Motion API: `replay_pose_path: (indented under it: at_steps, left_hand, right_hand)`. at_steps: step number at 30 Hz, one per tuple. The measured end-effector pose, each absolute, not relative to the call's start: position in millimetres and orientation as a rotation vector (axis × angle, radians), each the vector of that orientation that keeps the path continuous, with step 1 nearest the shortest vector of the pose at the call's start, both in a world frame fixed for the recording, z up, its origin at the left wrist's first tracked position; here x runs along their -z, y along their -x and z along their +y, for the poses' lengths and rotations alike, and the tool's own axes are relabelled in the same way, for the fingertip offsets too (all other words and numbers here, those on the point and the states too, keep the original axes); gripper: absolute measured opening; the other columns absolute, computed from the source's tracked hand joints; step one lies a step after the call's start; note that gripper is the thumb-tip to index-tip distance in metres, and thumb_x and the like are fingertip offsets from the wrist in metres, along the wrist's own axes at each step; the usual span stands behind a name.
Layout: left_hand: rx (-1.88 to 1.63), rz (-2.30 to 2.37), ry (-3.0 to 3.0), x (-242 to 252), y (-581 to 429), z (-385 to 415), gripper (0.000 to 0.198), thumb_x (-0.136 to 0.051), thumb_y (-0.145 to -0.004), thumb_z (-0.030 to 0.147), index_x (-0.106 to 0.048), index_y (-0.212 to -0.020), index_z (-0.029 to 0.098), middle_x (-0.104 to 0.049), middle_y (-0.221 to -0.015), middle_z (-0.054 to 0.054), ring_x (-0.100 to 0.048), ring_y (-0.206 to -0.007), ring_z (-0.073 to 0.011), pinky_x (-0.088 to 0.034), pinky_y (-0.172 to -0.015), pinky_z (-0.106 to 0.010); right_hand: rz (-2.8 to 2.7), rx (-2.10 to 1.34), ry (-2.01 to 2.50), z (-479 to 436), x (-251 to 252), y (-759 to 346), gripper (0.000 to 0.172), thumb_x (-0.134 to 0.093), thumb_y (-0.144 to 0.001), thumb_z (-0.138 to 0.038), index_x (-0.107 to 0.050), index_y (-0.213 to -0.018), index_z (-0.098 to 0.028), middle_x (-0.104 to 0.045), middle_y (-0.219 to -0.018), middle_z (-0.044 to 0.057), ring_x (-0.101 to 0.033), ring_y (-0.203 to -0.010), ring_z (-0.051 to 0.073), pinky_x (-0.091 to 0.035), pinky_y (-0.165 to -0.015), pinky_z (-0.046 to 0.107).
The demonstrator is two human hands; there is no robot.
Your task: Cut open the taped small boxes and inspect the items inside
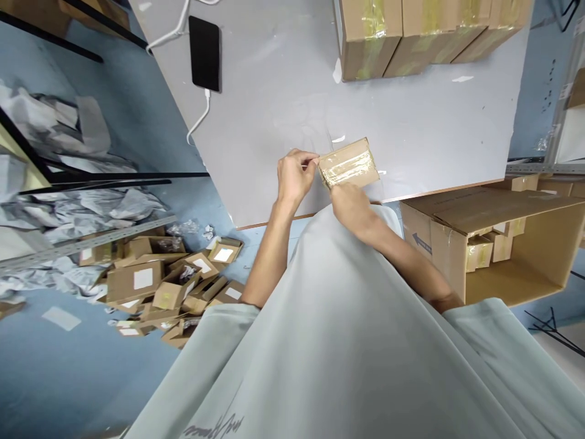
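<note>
A small cardboard box (351, 163) with shiny clear tape across its top lies tilted near the front edge of the grey table (274, 110). My left hand (296, 175) is at the box's left corner, thumb and forefinger pinched together. What is in that pinch, perhaps a bit of tape or the box's edge, is too small to make out. Curled against the near left corner of the box is my right hand (351, 207), closed on it, with its fingertips hidden from above.
Several taped cartons (372, 52) stand at the table's far right. A black phone (205, 53) with a white cable lies at the left. Below the table, a large open carton (434, 244) holds smaller boxes; opened boxes (134, 280) are heaped on the floor at left.
</note>
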State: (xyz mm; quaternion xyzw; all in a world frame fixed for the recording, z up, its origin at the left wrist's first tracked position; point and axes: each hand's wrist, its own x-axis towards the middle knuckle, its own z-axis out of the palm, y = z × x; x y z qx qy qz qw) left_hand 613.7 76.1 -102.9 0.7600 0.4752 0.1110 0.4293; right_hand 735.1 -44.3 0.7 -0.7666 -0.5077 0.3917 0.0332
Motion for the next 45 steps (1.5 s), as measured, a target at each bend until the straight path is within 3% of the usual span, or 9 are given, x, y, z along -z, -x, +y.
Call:
replay_pose_path:
  at_steps: [3,6,11,13,16,28,35,40,45]
  left_hand:
    - [-0.267,1.132,-1.901,99.6,-610.8,77.5,0.026,-0.067,-0.11,0.039,-0.086,-0.113,0.024,-0.084,-0.116,-0.009,-0.079,-0.105,-0.0264,-0.068,-0.1,-0.04]
    - [-0.285,1.149,-1.956,94.6,-613.8,73.8,0.031,-0.066,-0.111,0.046,-0.084,-0.124,0.023,-0.08,-0.125,-0.013,-0.078,-0.115,-0.0306,-0.065,-0.111,-0.048]
    - [-0.388,0.965,-2.163,84.0,-651.1,49.2,0.041,-0.066,-0.112,0.052,-0.074,-0.145,0.03,-0.066,-0.162,-0.015,-0.053,-0.163,-0.0397,-0.039,-0.14,-0.064]
    - [-0.344,0.815,-2.232,84.1,-670.9,35.5,0.038,-0.061,-0.114,0.052,-0.074,-0.144,0.032,-0.064,-0.167,-0.012,-0.043,-0.172,-0.039,-0.027,-0.145,-0.067]
    - [-0.283,0.722,-2.269,91.8,-690.4,21.0,0.039,-0.053,-0.117,0.051,-0.075,-0.143,0.031,-0.063,-0.172,-0.011,-0.044,-0.173,-0.039,-0.019,-0.147,-0.07]
    - [-0.302,0.671,-2.132,106.4,-687.7,26.3,0.051,-0.054,-0.115,0.063,-0.073,-0.152,0.033,-0.062,-0.175,-0.012,-0.047,-0.171,-0.0415,-0.027,-0.144,-0.07]
    - [-0.307,0.647,-2.105,108.3,-687.6,25.9,0.044,-0.053,-0.116,0.054,-0.075,-0.147,0.033,-0.06,-0.177,-0.012,-0.048,-0.17,-0.0419,-0.026,-0.143,-0.072]
    - [-0.323,0.621,-2.091,109.6,-686.1,25.7,0.044,-0.062,-0.113,0.058,-0.074,-0.147,0.034,-0.059,-0.178,-0.012,-0.048,-0.171,-0.0427,-0.028,-0.142,-0.071]
    - [-0.322,0.574,-2.091,109.7,-683.1,23.8,0.066,-0.081,-0.096,0.072,-0.073,-0.148,0.032,-0.054,-0.181,-0.015,-0.042,-0.173,-0.0481,-0.023,-0.143,-0.074]
  right_hand:
    - [-1.615,-1.289,2.454,-69.0,-26.3,-757.0,0.035,-0.051,-0.118,-0.021,-0.083,-0.129,-0.012,-0.087,-0.116,0.022,-0.082,-0.111,0.037,-0.059,-0.094,0.041]
    - [-1.51,-1.193,2.566,-87.7,-33.3,-785.6,0.037,-0.051,-0.119,-0.03,-0.081,-0.135,-0.015,-0.088,-0.112,0.019,-0.081,-0.104,0.036,-0.055,-0.091,0.039]
    - [-1.28,-0.985,2.673,-106.7,-18.8,-826.4,0.036,-0.051,-0.116,-0.03,-0.081,-0.132,-0.021,-0.089,-0.111,0.015,-0.082,-0.099,0.035,-0.05,-0.085,0.036]
    - [-1.253,-0.92,2.662,-110.6,-13.5,-836.3,0.037,-0.05,-0.114,-0.028,-0.08,-0.135,-0.022,-0.089,-0.111,0.014,-0.082,-0.098,0.035,-0.049,-0.084,0.035]
    - [-1.284,-0.889,2.626,-110.0,-9.8,-842.7,0.041,-0.048,-0.113,-0.028,-0.076,-0.143,-0.021,-0.089,-0.112,0.014,-0.082,-0.097,0.034,-0.05,-0.084,0.035]
    - [-1.305,-0.972,2.669,-71.1,-11.1,-826.2,0.04,-0.038,-0.119,-0.022,-0.071,-0.14,-0.019,-0.086,-0.127,0.015,-0.078,-0.108,0.029,-0.049,-0.092,0.032]
    - [-1.255,-0.976,2.779,-64.8,-18.4,-814.8,0.039,-0.04,-0.12,-0.021,-0.072,-0.141,-0.017,-0.084,-0.13,0.018,-0.078,-0.113,0.03,-0.05,-0.096,0.033]
    - [-1.205,-0.984,2.907,-63.3,-21.4,-807.1,0.038,-0.042,-0.119,-0.021,-0.071,-0.143,-0.015,-0.082,-0.134,0.019,-0.077,-0.117,0.032,-0.051,-0.098,0.035]
    - [-1.208,-0.968,2.887,-65.2,-21.3,-804.6,0.04,-0.04,-0.119,-0.023,-0.07,-0.145,-0.017,-0.082,-0.133,0.018,-0.077,-0.117,0.032,-0.051,-0.098,0.036]
